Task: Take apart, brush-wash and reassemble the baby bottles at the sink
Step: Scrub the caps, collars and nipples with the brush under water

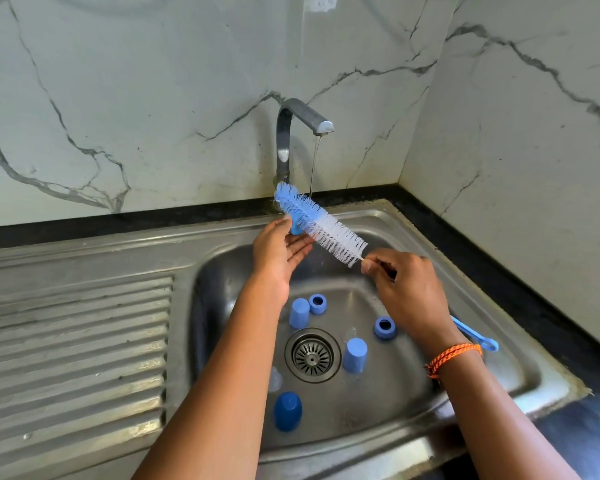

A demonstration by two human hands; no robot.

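The person holds a bottle brush (321, 225) up over the sink (520, 344), just under the thin stream of water (315, 164) that falls from the tap (303, 116). The right hand (406, 289) pinches the thin stem just below the white bristles, so that grip is closed on the brush. The left hand (279, 251) has its fingers nearly straight and seems to touch a small blue piece (297, 227) beside the blue bristles; that grip looks wide, not wrapped round anything. Down in the sink lie the bottle parts: two pale blue caps (299, 312), a dark blue cap (287, 411), two blue screw rings (384, 328) and some clear pieces that are hard to make out, all spread around the drain (312, 355). This looks like the washing step. To do it well, the person should let the water wet all the bristles, turn the brush slowly, and keep a firm pinch so that it does not slip.
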